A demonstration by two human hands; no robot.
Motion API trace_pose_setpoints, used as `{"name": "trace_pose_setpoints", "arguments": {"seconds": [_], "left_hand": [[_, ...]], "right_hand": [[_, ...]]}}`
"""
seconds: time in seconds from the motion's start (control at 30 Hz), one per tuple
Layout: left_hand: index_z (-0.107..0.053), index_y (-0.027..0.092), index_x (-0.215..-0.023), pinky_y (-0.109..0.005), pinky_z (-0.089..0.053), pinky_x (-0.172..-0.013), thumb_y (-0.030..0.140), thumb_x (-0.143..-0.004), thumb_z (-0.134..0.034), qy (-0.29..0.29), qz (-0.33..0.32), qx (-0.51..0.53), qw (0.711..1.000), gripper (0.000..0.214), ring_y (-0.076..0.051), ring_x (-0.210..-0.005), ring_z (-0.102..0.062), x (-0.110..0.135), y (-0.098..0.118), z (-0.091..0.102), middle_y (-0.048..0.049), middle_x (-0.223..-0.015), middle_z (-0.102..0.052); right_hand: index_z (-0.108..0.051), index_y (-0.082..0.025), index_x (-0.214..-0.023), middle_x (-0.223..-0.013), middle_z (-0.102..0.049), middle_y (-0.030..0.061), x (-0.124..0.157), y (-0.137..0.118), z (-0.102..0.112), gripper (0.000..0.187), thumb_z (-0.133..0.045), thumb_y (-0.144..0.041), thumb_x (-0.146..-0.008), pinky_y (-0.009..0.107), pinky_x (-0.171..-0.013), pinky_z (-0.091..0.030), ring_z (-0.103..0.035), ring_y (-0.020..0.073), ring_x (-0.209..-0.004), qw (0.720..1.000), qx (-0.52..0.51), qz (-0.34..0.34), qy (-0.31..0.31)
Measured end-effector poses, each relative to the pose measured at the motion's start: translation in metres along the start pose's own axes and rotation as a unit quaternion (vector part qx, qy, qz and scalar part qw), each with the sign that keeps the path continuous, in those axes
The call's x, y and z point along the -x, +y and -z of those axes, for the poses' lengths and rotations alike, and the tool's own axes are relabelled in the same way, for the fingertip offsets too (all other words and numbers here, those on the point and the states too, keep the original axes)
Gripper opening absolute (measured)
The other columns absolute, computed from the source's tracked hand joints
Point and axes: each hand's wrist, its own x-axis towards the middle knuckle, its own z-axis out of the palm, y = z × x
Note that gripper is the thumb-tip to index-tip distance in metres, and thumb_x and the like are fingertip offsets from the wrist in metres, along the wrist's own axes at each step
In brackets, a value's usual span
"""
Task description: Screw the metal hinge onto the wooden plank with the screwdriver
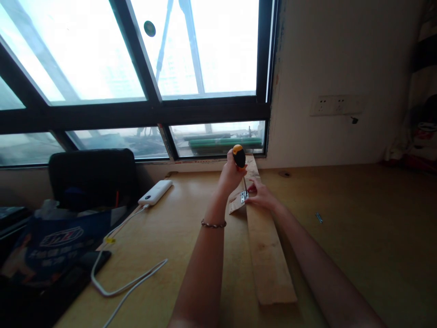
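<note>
My left hand (232, 171) is closed round the yellow and black handle of a screwdriver (239, 157). The screwdriver's shaft points down to a small silver hinge (244, 197). This hinge lies where a long wooden board (268, 248) meets a short wooden piece (237, 203) at its left side. My right hand (261, 195) rests on the long board, with thumb and fingertips closed in on the hinge beside the screwdriver's tip. Whether a screw is under the tip is too small to make out.
Small metal screws (318, 217) lie on the table (358, 264) to the right. On the left are a white power bank (155, 192) and its white cable (126, 288). A black chair (92, 177) stands beyond the table's left edge. A window (205, 102) and a wall rise behind.
</note>
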Motion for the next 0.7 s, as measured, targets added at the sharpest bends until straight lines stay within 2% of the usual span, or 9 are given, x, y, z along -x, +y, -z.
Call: {"name": "trace_pose_setpoints", "arguments": {"seconds": [0.13,0.2,0.3,0.47,0.57,0.7], "left_hand": [[-0.025,0.021,-0.119,-0.029,-0.047,-0.068,0.004,-0.064,-0.056,-0.057,-0.009,0.059,0.997,0.065,-0.015,-0.078,-0.06,0.0,-0.006,-0.005,-0.0048,-0.087,-0.058],[-0.027,0.02,-0.115,-0.029,-0.048,-0.069,0.005,-0.066,-0.055,-0.065,-0.014,0.073,0.995,0.058,-0.014,-0.078,-0.06,0.001,-0.004,-0.007,-0.0041,-0.087,-0.057],[-0.032,0.019,-0.108,-0.028,-0.047,-0.067,0.011,-0.065,-0.061,-0.031,-0.004,0.058,0.998,0.053,-0.014,-0.073,-0.059,0.002,0.001,-0.011,-0.0024,-0.082,-0.057],[-0.046,0.019,-0.1,-0.026,-0.043,-0.059,0.024,-0.054,-0.075,0.065,0.001,-0.064,0.996,0.055,-0.014,-0.065,-0.055,0.001,0.0,-0.013,0.0003,-0.072,-0.057],[-0.054,0.018,-0.09,-0.024,-0.04,-0.056,0.027,-0.052,-0.075,0.079,-0.009,-0.122,0.989,0.045,-0.013,-0.063,-0.052,0.002,0.0,-0.01,0.0007,-0.069,-0.057],[-0.056,0.016,-0.081,-0.023,-0.039,-0.056,0.027,-0.051,-0.075,0.072,-0.003,-0.141,0.987,0.037,-0.012,-0.061,-0.051,0.002,0.004,-0.005,0.0014,-0.068,-0.056]], "right_hand": [[-0.04,-0.018,-0.122,-0.086,-0.061,0.0026,0.0,0.0,-0.001,0.083,-0.078,-0.031,-0.049,0.036,-0.08,-0.046,-0.059,0.0176,-0.081,1.0,-0.005,-0.008,0.003],[-0.04,-0.018,-0.121,-0.086,-0.06,0.0025,0.0,-0.001,-0.002,0.083,-0.078,-0.031,-0.048,0.036,-0.08,-0.046,-0.059,0.0177,-0.08,1.0,-0.006,-0.012,0.005],[-0.04,-0.017,-0.121,-0.085,-0.06,0.0032,-0.001,-0.001,-0.001,0.083,-0.078,-0.031,-0.048,0.036,-0.08,-0.046,-0.059,0.018,-0.08,1.0,-0.01,-0.009,0.002],[-0.039,-0.015,-0.122,-0.086,-0.06,0.0038,-0.001,0.002,-0.001,0.085,-0.078,-0.033,-0.048,0.035,-0.08,-0.046,-0.058,0.0177,-0.081,1.0,-0.008,-0.004,-0.002],[-0.039,-0.016,-0.122,-0.087,-0.06,0.0035,-0.001,0.002,-0.001,0.084,-0.078,-0.032,-0.049,0.035,-0.08,-0.046,-0.058,0.0177,-0.081,1.0,-0.009,-0.001,0.0],[-0.039,-0.015,-0.122,-0.086,-0.06,0.0038,-0.001,0.001,-0.001,0.084,-0.078,-0.032,-0.049,0.036,-0.08,-0.046,-0.059,0.0184,-0.081,1.0,-0.015,0.001,-0.001]]}}
